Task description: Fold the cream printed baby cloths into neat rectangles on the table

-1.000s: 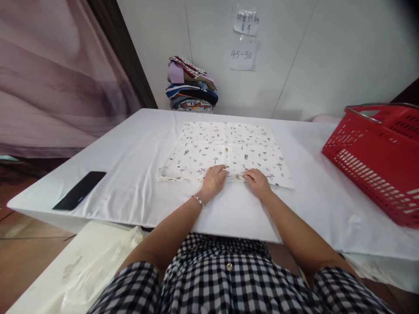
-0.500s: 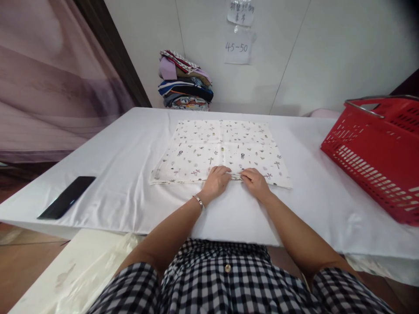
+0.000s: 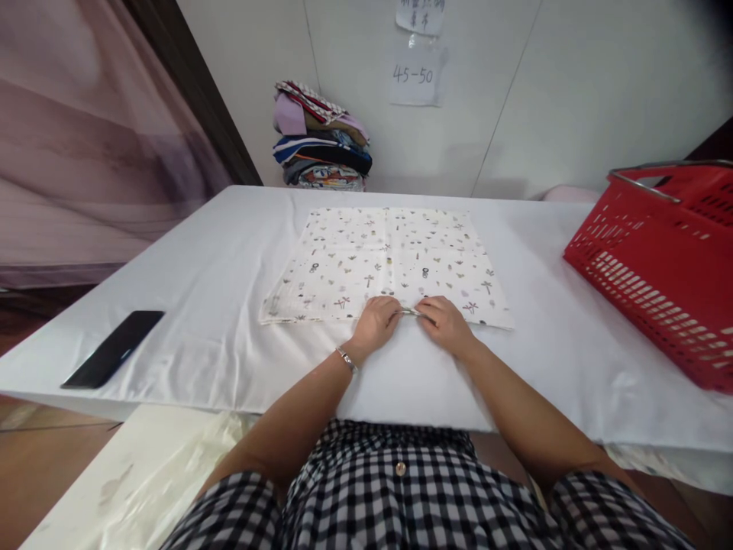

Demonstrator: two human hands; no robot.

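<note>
A white cloth [image 3: 349, 260] with small printed trees and shapes lies folded in a rectangle on the white-covered table [image 3: 229, 275]. Visible crease lines cross its middle. At the middle of the near edge, my left hand [image 3: 376, 321] pinches the fabric layers, fingers curled over them. My right hand [image 3: 443, 321] grips the same edge a short gap to the right. Between the two hands a bit of the edge shows, slightly rolled up. The fingertips and thumbs are partly hidden in the cloth.
At the right stands a red plastic basket [image 3: 647, 283] with a metal handle. A black phone-like slab [image 3: 114, 347] lies near the left front edge. Behind the table rises a pile of folded cloths [image 3: 324, 141] against the wall. A pink curtain [image 3: 74, 137] hangs at left.
Both hands have stayed at the near edge, with their fingers curling more tightly around it. The edge between them looks more bunched. The view has shifted slightly.
</note>
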